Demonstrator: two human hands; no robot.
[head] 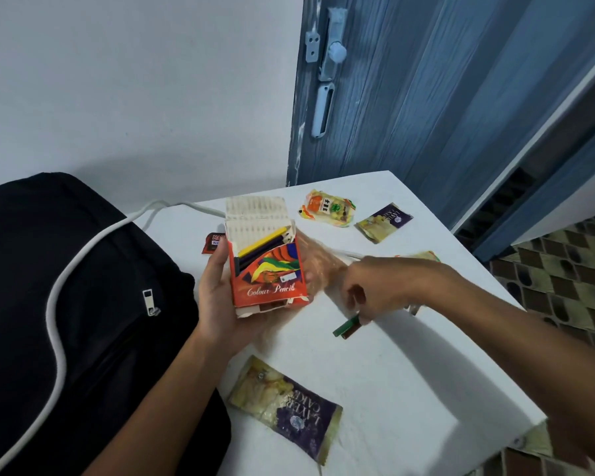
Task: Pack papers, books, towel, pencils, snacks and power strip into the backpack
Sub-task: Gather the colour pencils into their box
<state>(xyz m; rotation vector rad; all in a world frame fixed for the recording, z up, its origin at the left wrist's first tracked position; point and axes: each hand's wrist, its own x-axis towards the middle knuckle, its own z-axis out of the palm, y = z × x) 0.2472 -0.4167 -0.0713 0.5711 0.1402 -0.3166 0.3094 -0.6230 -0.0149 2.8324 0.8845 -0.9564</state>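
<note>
Nearest me, a layer-cake snack [285, 408] lay at the table's [409, 372] near edge while my left hand [217, 297] gripped the open pencil box [267, 266] and my right hand [375, 290] pinched loose pencils [347, 328], which I judged must next slide into the box before going into the backpack [66, 304] at the left edge.

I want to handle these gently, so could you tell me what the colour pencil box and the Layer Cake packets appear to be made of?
Colour pencil box: thin printed cardboard, seemingly, with a frayed bottom edge and a creased flap. Nearest Layer Cake packet: apparently glossy plastic film, crinkled, with sealed ends.
</note>
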